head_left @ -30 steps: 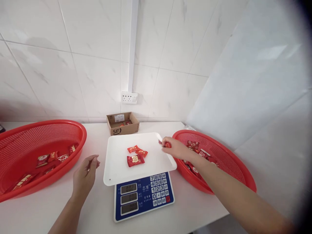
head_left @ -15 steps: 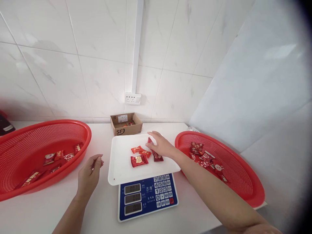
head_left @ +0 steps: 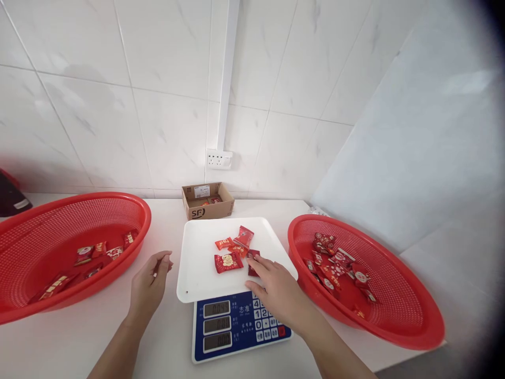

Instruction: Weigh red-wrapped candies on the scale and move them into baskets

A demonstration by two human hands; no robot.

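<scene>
Right hand [head_left: 278, 295]: open, palm down, forearm reaching in from the near right, fingers spread, tips over the near end of a dark-red wrapped candy [head_left: 252, 261]. Candy lies on a white tray [head_left: 197, 284] atop a blue-faced digital scale [head_left: 240, 337], beside other red-wrapped candies [head_left: 229, 261]. Left hand [head_left: 149, 281]: loosely curled beside the tray, fingertips together; contents, if any, cannot be told. Red plastic baskets of wrapped candies: one left [head_left: 145, 221], one right [head_left: 430, 316]. Cardboard box [head_left: 208, 209]: far edge of the counter.
</scene>
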